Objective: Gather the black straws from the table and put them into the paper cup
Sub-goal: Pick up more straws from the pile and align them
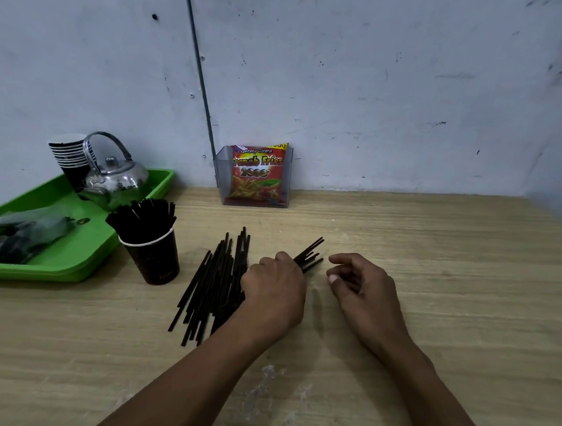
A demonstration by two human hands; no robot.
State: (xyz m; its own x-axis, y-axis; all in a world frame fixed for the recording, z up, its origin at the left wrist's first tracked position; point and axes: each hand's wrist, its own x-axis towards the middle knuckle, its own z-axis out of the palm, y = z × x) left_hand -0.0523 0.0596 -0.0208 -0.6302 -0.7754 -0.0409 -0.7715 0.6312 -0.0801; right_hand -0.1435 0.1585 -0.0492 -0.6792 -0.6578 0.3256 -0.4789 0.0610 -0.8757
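A: Where do the straws lie against the hands?

B: The left hand [274, 285] is fisted around a small bundle of black straws [311, 256]; their tips fan out past the thumb, pointing up and to the right. That grip is tight on the bundle, knuckles up, low over the table [435, 273].

A: And the rest of them?

B: A loose pile of black straws [211, 281] lies flat on the table just left of that hand, its near-right edge hidden under the wrist. They run roughly parallel, slanting from lower left to upper right.

A: The right hand?

B: The right hand [361, 285] sits just beside the bundle's tips, apart from them. Its grip is narrow and holds nothing: fingers curled, thumb and forefinger close together but not touching a straw.

A: The cup?

B: The paper cup [153, 257] stands upright left of the pile, near it, dark with a white rim. It is already crowded with standing straws that splay above the rim.

A: Anything else around?

B: A green tray [80, 258] is touching or just beside the cup on its left, carrying a metal kettle [116, 174], a stack of cups [69, 154] and a plastic bag [22, 234]. At the wall, a clear holder [222, 175] holds a red snack packet [257, 174].
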